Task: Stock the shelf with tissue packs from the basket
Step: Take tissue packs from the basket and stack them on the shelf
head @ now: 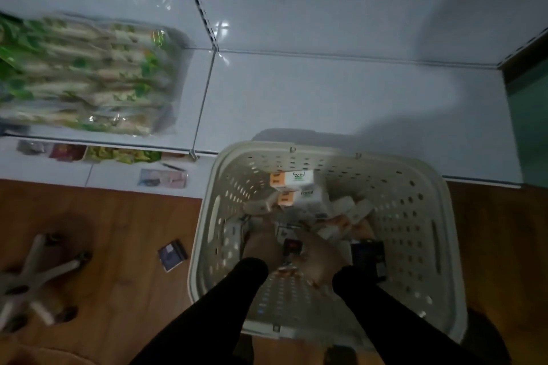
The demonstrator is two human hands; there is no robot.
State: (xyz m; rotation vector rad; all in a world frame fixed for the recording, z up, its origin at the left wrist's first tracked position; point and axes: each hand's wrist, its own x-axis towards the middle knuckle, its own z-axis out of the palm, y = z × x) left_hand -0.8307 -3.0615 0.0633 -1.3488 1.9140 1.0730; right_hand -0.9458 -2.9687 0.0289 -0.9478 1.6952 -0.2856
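Clearly, "Facial" on tissue pack

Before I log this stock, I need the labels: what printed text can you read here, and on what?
"Facial": on the upper tissue pack in the basket.
Lower tissue pack: print too blurred to read.
Green bundle on the shelf, shelf-edge tags: unreadable.

Blurred hands and cut-off edges

Both the left hand and right hand are dim and smeared inside the basket, so their grip cannot be told. At nine o'clock the green-printed tissue bundle is motion-blurred and clipped by the edge; at seven o'clock the chair base runs out of view.
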